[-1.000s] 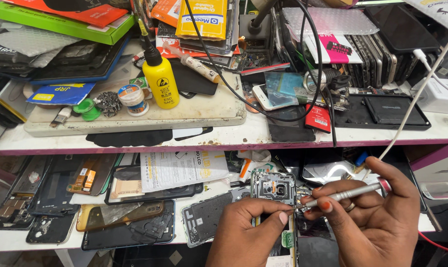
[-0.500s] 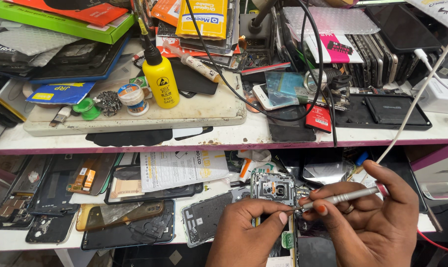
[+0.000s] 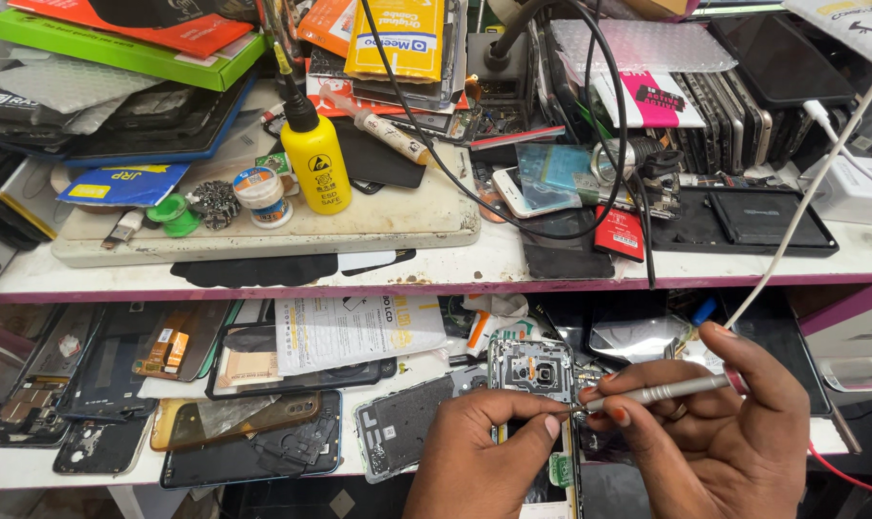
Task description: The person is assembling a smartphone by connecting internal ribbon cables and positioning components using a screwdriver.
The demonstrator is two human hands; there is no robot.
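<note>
On the lower shelf, at the bottom middle of the view, an opened phone (image 3: 534, 384) lay back-up, its metal frame and camera cutout showing, its lower part hidden beneath the hands. The left hand (image 3: 479, 457) rested on it from below, fingers curled and closed loosely, the forefinger laid across the frame with its tip touching the board beside the tool's point. The right hand (image 3: 715, 432) pinched a slim silver screwdriver (image 3: 659, 391) between thumb and forefinger, the other fingers folded around the shaft; its grip was shut firmly on the tool, and a ring showed on one finger. The screwdriver ran nearly level, red cap to the right, tip meeting the phone's right edge just below the camera area.

Just left of the phone lay a dark back cover (image 3: 402, 428), tilted, and beyond it a printed paper sheet (image 3: 354, 332) over a bare phone frame. Further left were more stripped phones and screens (image 3: 196, 423). A white cable (image 3: 801, 216) crossed diagonally above the right hand. On the upper shelf (image 3: 436, 269), well apart, stood a yellow bottle (image 3: 315, 163) on a stained white board, with a small tape roll (image 3: 255, 189) beside it and stacks of phone parts to the right.
</note>
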